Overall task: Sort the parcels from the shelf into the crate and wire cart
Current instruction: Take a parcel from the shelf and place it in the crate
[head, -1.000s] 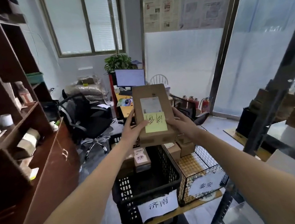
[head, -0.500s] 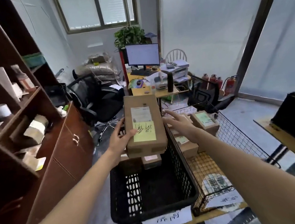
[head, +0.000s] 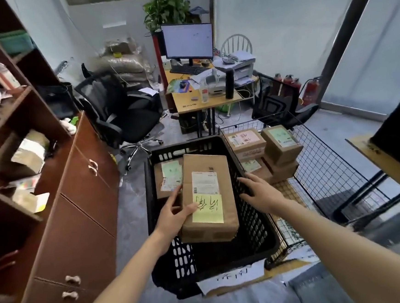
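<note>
The long parcel with its yellow note hangs over the black crate, above another parcel near its far left corner. My left hand grips its left edge; my right hand is off it, fingers spread. Wire cart holds boxes.

On the parcel over the crate, a yellow note bears green handwritten Chinese characters, roughly 济南; the white shipping label at its 12 o'clock is too small to read. The paper sign on the crate's front, at 6 o'clock, is blurred
</note>
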A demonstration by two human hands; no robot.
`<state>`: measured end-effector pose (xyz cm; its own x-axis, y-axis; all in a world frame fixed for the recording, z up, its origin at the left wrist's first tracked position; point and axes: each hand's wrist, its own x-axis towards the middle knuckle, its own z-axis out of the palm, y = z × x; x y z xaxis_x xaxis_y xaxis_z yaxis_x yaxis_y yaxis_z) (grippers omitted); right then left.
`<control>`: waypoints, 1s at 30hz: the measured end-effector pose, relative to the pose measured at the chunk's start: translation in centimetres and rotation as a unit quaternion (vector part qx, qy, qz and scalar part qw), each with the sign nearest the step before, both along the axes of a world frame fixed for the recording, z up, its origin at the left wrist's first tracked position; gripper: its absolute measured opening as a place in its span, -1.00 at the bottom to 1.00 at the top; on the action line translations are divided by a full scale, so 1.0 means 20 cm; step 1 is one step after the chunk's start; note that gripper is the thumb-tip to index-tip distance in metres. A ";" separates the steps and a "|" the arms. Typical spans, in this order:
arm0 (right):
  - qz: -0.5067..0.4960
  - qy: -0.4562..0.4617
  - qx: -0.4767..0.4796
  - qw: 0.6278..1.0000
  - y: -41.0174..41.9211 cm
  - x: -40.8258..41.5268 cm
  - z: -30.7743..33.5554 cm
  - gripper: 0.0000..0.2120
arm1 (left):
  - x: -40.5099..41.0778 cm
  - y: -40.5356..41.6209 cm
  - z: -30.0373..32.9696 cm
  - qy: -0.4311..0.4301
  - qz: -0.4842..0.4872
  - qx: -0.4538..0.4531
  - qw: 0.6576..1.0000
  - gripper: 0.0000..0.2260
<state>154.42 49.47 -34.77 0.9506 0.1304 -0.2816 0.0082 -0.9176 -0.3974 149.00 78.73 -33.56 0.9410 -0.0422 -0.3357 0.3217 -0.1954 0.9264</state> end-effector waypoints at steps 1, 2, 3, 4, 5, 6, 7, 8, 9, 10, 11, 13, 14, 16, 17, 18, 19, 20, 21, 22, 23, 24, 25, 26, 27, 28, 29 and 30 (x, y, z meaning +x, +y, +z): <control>0.014 0.002 -0.020 1.000 -0.02 -0.05 -0.04 -0.39 | -0.03 0.00 -0.04 0.008 -0.005 -0.001 1.000 -0.20; 0.026 0.000 -0.034 0.999 -0.03 -0.10 -0.08 -0.39 | -0.05 0.00 -0.08 0.014 -0.011 -0.002 1.000 -0.24; 0.032 -0.002 -0.043 0.999 -0.04 -0.14 -0.10 -0.40 | -0.07 0.00 -0.12 0.020 -0.014 -0.002 1.000 -0.28; 0.035 0.000 -0.046 0.998 -0.05 -0.17 -0.13 -0.40 | -0.09 0.00 -0.15 0.025 -0.016 -0.002 1.000 -0.29; 0.036 0.001 -0.044 0.998 -0.06 -0.21 -0.16 -0.40 | -0.12 -0.01 -0.18 0.032 -0.018 0.000 0.999 -0.29; 0.037 -0.002 -0.042 0.998 -0.06 -0.23 -0.20 -0.40 | -0.14 -0.02 -0.21 0.035 -0.020 -0.001 0.999 -0.29; 0.038 -0.010 -0.040 0.998 -0.07 -0.25 -0.22 -0.39 | -0.15 -0.03 -0.23 0.039 -0.021 -0.005 0.999 -0.28; 0.038 -0.022 -0.038 0.998 -0.07 -0.26 -0.24 -0.39 | -0.16 -0.04 -0.26 0.041 -0.017 -0.007 0.999 -0.28; 0.038 -0.033 -0.037 0.998 -0.08 -0.26 -0.26 -0.39 | -0.16 -0.04 -0.28 0.046 -0.012 -0.009 0.999 -0.27; 0.040 -0.044 -0.037 0.998 -0.08 -0.26 -0.27 -0.39 | -0.15 -0.04 -0.31 0.048 -0.009 -0.007 0.999 -0.26; 0.044 -0.053 -0.037 0.997 -0.09 -0.26 -0.28 -0.38 | -0.14 -0.04 -0.34 0.056 -0.008 0.001 0.998 -0.24; 0.057 -0.074 -0.043 0.995 -0.10 -0.23 -0.30 -0.38 | -0.12 -0.07 -0.39 0.071 -0.013 0.017 0.997 -0.22; 0.063 -0.085 -0.047 0.993 -0.12 -0.21 -0.32 -0.37 | -0.11 -0.09 -0.41 0.078 -0.016 0.017 0.997 -0.22; 0.078 -0.101 -0.050 0.991 -0.15 -0.15 -0.35 -0.37 | -0.07 -0.15 -0.46 0.090 -0.025 0.013 0.996 -0.23; 0.086 -0.105 -0.048 0.990 -0.16 -0.12 -0.36 -0.37 | -0.05 -0.19 -0.49 0.093 -0.029 0.014 0.995 -0.24; 0.093 -0.111 -0.044 0.988 -0.16 -0.09 -0.36 -0.37 | -0.03 -0.21 -0.52 0.095 -0.029 0.018 0.995 -0.24; 0.097 -0.114 -0.039 0.988 -0.16 -0.06 -0.36 -0.37 | -0.01 -0.24 -0.55 0.102 -0.030 0.019 0.994 -0.24; 0.099 -0.116 -0.033 0.988 -0.16 -0.04 -0.36 -0.37 | 0.00 -0.27 -0.59 0.108 -0.028 0.019 0.994 -0.25; 0.099 -0.117 -0.024 0.988 -0.16 -0.01 -0.37 -0.37 | 0.01 -0.30 -0.62 0.116 -0.024 0.015 0.993 -0.25; 0.099 -0.118 -0.013 0.988 -0.16 0.01 -0.37 -0.36 | 0.02 -0.32 -0.65 0.125 -0.019 0.010 0.992 -0.24; 0.097 -0.119 0.001 0.988 -0.15 0.03 -0.38 -0.36 | 0.03 -0.34 -0.68 0.134 -0.016 0.007 0.991 -0.23; 0.094 -0.119 0.016 0.988 -0.15 0.04 -0.39 -0.36 | 0.04 -0.35 -0.71 0.144 -0.018 0.004 0.989 -0.20; 0.090 -0.119 0.032 0.988 -0.14 0.05 -0.40 -0.37 | 0.05 -0.36 -0.74 0.155 -0.026 0.005 0.987 -0.17; 0.086 -0.119 0.048 0.988 -0.14 0.05 -0.40 -0.37 | 0.06 -0.36 -0.77 0.169 -0.039 0.008 0.985 -0.13; 0.083 -0.118 0.060 0.988 -0.14 0.05 -0.41 -0.37 | 0.07 -0.36 -0.80 0.187 -0.054 0.009 0.981 -0.08; 0.079 -0.117 0.068 0.988 -0.14 0.05 -0.41 -0.37 | 0.08 -0.36 -0.82 0.205 -0.065 0.010 0.977 -0.04; 0.077 -0.117 0.071 0.988 -0.14 0.05 -0.41 -0.37 | 0.08 -0.37 -0.84 0.219 -0.074 0.013 0.973 -0.01; 0.077 -0.116 0.072 0.988 -0.14 0.05 -0.41 -0.37 | 0.09 -0.37 -0.87 0.227 -0.081 0.024 0.970 0.01</control>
<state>155.42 46.70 -42.97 0.9533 0.3010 -0.0257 0.2494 -0.8322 -0.4952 150.74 71.31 -50.93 0.6782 -0.1502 -0.7194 0.6562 -0.3169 0.6848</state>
